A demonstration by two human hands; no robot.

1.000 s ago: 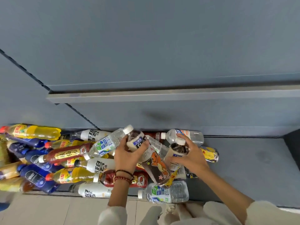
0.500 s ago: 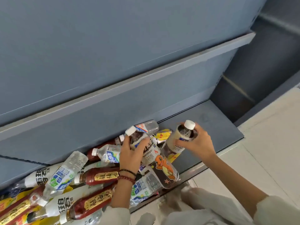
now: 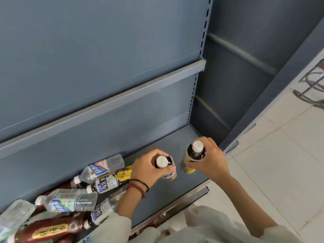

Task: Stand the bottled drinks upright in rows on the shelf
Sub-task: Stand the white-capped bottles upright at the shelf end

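Holding: two dark bottles, one in each hand, both above the bare right end of the shelf (image 3: 157, 192).
Left bottle (image 3: 161, 161): white cap toward the camera, seen almost end-on, long axis close to upright.
Left hand (image 3: 146, 168): fingers curled round the bottle's shoulder, gripping from the left.
Right bottle (image 3: 193, 155): cap up, axis leaning a little, base towards the left bottle.
Right hand (image 3: 213, 160): wrapped round the body from the right, gripping firmly.
Gap: the two bottles are near each other but apart.
Bases: hidden by hands and labels, so I cannot tell whether either touches the shelf.
Deciding relation: free floor lies straight below and behind both bottles. The right hand is nearer the back right corner, so its bottle likely goes deepest.
Next move, as judged: straighten the right bottle, then lower each along its own axis.
Pile (image 3: 70, 202): bottles lying flat at the left, just beside the left wrist.
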